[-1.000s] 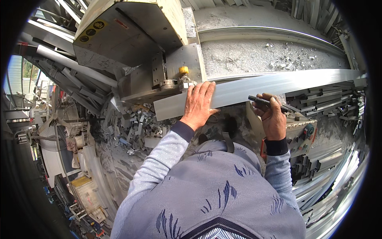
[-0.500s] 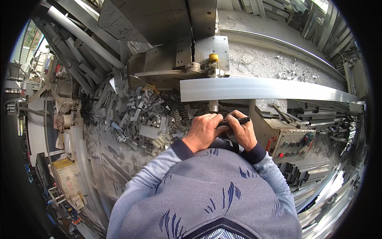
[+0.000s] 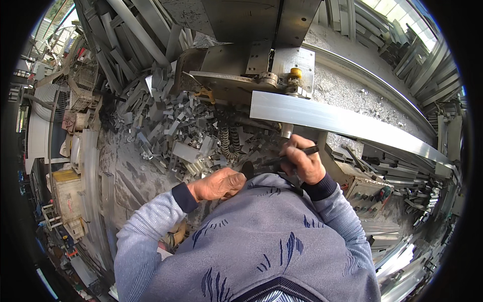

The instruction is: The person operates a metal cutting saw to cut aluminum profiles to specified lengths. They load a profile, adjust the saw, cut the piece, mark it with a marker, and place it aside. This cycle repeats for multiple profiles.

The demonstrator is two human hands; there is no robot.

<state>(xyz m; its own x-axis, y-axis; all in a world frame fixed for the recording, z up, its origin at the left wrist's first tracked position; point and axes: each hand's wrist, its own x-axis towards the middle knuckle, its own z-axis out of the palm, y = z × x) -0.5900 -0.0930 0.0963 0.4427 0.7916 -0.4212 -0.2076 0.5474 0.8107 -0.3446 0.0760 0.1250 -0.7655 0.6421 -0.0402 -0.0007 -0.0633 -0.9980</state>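
My right hand [image 3: 307, 160] is closed round a dark pen-like marker [image 3: 312, 149], just in front of the metal post under the aluminium bar. One end of the marker sticks out to the right of my fingers; a dark, slim length points left below them. To the left, my left hand [image 3: 219, 184] is held with fingers curled and thumb pressed against them, close to my belly. Whether it grips anything small is hidden; a dark rounded shape [image 3: 247, 169] shows beside its fingertips. Beyond both hands lies the long, flat aluminium bar [image 3: 322, 116], touched by neither.
A cutting machine [image 3: 241, 22] with metal plates and a yellow knob [image 3: 295, 73] stands ahead. Aluminium offcuts [image 3: 173, 121] and a ribbed hose [image 3: 225, 141] lie left of centre. A control box [image 3: 365, 197] stands right, with stacked profiles [image 3: 402, 176] nearby.
My hands have parted: the left has moved left and down, while the right keeps the marker and has shifted slightly. The whole view has turned, moving the machine and bar rightward.
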